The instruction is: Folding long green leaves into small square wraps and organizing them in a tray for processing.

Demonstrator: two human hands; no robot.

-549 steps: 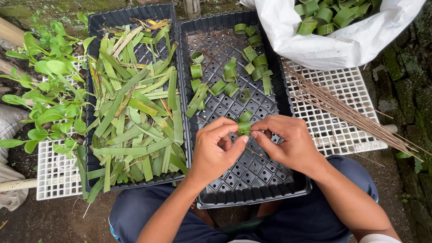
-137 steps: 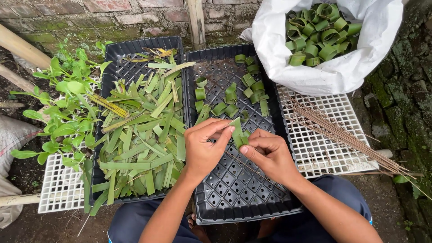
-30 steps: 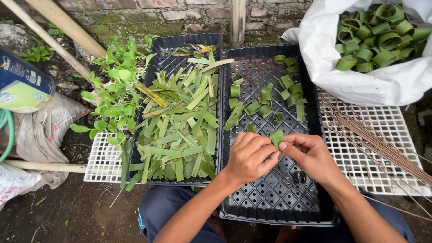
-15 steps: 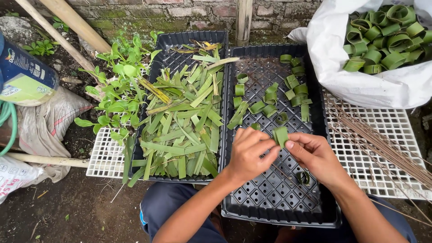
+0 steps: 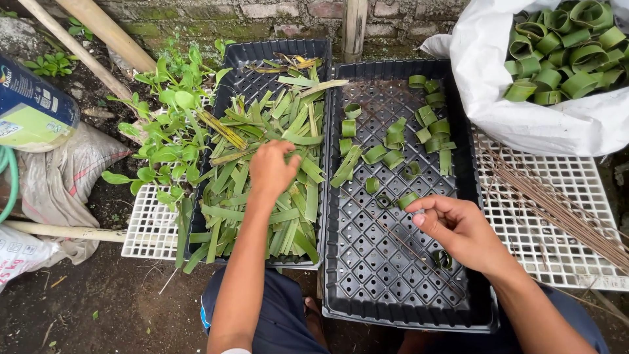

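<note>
Left hand fingers down on the leaf strips, gripping none yet; right hand loosely curled, empty, just past a finished ring; next needs one strip pinched.

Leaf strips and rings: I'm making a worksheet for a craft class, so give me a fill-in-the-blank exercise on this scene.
1. The left hand reaches into the tray piled with flat leaf ____.
2. The rolled leaf rings lie in the ____ of the two black trays.
3. The white sack at upper right is filled with green leaf ____.
4. The thin brown sticks lie on a ____ plastic grid.

Missing words: strips; right; rings; white
</note>
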